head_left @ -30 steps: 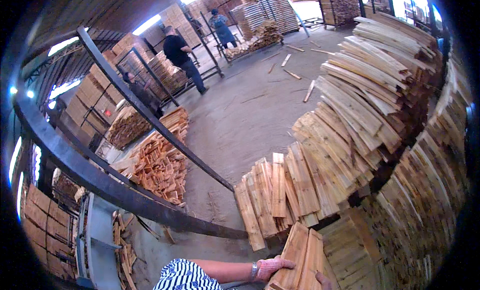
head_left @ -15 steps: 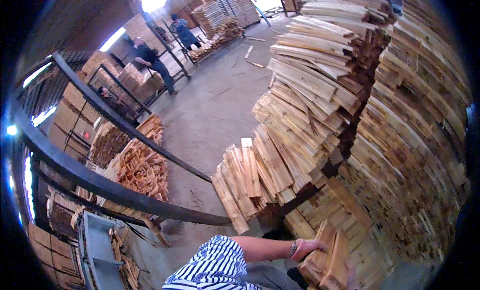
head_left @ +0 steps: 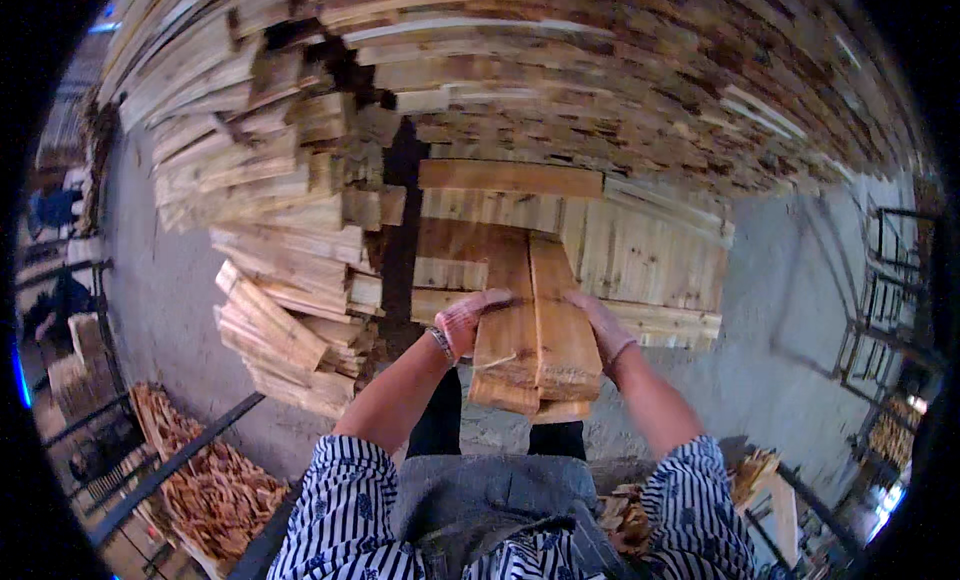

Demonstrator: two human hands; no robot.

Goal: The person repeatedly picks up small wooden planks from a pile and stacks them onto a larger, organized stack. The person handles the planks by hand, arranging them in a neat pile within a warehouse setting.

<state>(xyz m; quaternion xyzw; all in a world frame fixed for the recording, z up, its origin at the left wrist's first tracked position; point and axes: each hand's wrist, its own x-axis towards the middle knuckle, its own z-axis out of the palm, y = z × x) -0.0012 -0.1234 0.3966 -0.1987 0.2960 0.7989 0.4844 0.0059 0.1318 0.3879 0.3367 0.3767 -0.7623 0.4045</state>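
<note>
A bundle of short wooden boards [head_left: 508, 330], in two columns side by side, is squeezed between my hands in front of my body. My left hand [head_left: 468, 320], in a pale pinkish glove, grips its left side. Against its right side presses my right hand [head_left: 602, 328], gloved too, its fingertips at the upper edge. Below and beyond the bundle lies a low, flat stack of pale boards [head_left: 650, 245], with a browner board [head_left: 510, 178] across its far part. Whether the bundle touches this stack, I cannot tell.
A high wall of stacked boards [head_left: 600, 70] rises at the far side. Uneven board piles [head_left: 290, 250] stand at left, across a dark gap. Lower left are a metal bar [head_left: 180, 465] and a scrap wood heap [head_left: 215, 490]. Metal racks [head_left: 880, 290] stand at right.
The view has swung right, bringing the low stack and bundle to the middle. Both hands now show clearly on the bundle; before, the right one was barely visible.
</note>
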